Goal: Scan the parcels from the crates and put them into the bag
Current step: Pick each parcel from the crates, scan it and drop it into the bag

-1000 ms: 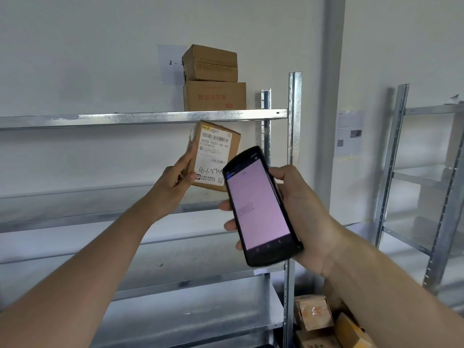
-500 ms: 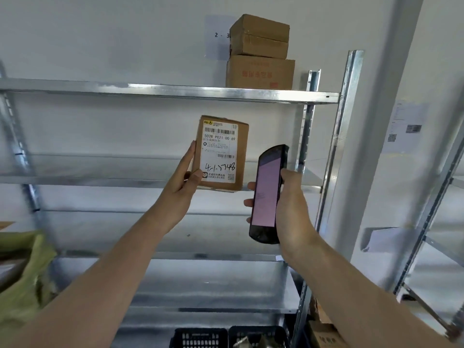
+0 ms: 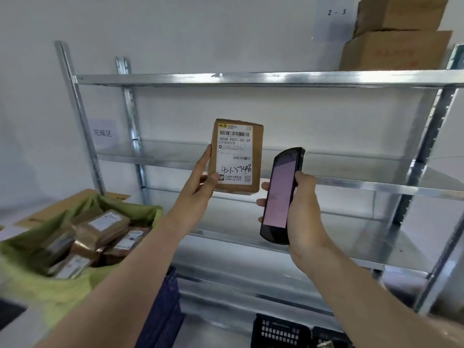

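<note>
My left hand holds a small brown parcel upright at chest height, its white label with barcode facing me, thumb on the front lower corner. My right hand grips a black handheld scanner just right of the parcel, its pinkish screen turned toward me. At lower left a green bag stands open inside a cardboard box, holding several brown labelled parcels. A black crate shows at the bottom edge.
A metal shelf rack fills the view behind my hands. Two cardboard boxes are stacked on its top shelf at the right. A dark blue crate edge stands beside the bag. A paper sign hangs on the wall.
My view has swung left, bringing the green bag with parcels into sight. The scanner has turned more edge-on and sits lower beside the parcel, which stays in my left hand.
</note>
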### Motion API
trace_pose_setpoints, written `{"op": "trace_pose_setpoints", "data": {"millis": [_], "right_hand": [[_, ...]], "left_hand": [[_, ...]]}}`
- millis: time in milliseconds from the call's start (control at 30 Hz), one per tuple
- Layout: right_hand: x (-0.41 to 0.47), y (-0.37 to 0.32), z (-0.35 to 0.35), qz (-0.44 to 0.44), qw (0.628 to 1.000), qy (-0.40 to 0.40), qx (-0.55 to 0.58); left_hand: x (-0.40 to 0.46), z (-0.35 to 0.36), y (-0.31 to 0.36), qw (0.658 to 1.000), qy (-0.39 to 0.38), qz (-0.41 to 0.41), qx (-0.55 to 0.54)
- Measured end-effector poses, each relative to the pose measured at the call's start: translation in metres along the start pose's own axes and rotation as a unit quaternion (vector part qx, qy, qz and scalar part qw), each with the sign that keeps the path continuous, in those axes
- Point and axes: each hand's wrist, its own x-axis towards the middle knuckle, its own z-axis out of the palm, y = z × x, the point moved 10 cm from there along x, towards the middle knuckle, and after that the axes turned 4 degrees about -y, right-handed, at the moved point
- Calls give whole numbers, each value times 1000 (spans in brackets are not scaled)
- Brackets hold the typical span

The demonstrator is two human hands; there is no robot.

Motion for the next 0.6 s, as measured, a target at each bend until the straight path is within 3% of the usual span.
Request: {"op": "trace_pose_setpoints", "data": {"millis": [333, 600], "right_hand": [[22, 89, 205, 24, 995, -98, 0], [73, 179, 326, 106, 982, -157, 6]], "left_hand": [[-32, -197, -75, 997, 56, -46, -1], [-31, -328, -148, 989, 111, -95, 22]]}}
